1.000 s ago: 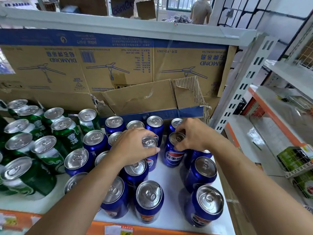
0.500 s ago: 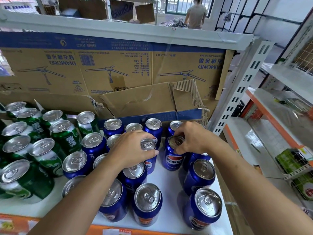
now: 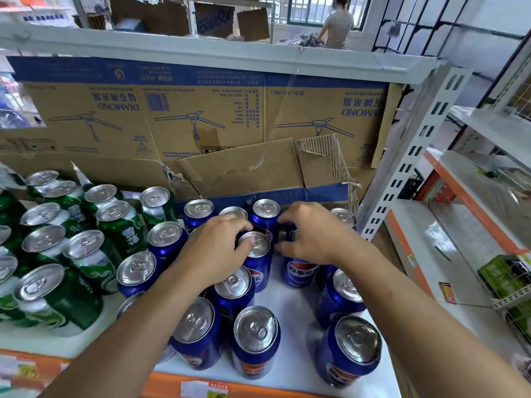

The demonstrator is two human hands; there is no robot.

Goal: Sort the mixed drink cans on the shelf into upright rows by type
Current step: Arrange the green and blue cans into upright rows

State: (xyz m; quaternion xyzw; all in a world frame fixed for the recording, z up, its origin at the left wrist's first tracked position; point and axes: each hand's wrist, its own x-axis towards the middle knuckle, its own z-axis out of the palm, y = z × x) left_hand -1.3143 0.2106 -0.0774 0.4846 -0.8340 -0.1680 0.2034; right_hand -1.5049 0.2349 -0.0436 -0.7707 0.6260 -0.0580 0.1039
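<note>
Several upright blue cola cans stand on the right half of the white shelf. Several upright green cans fill the left half. My left hand curls round the top of one blue can in the middle. My right hand grips the top of another blue can just to its right; that can's lid is hidden under my fingers. Both cans stand on the shelf, a small gap between them.
A flattened cardboard box lines the shelf's back, with a torn flap behind the blue cans. A perforated metal upright bounds the right side. Another shelf unit stands further right. A person stands far behind.
Both hands have shifted slightly toward the back of the shelf with their cans. My right hand's fingers now spread lower over its can's top.
</note>
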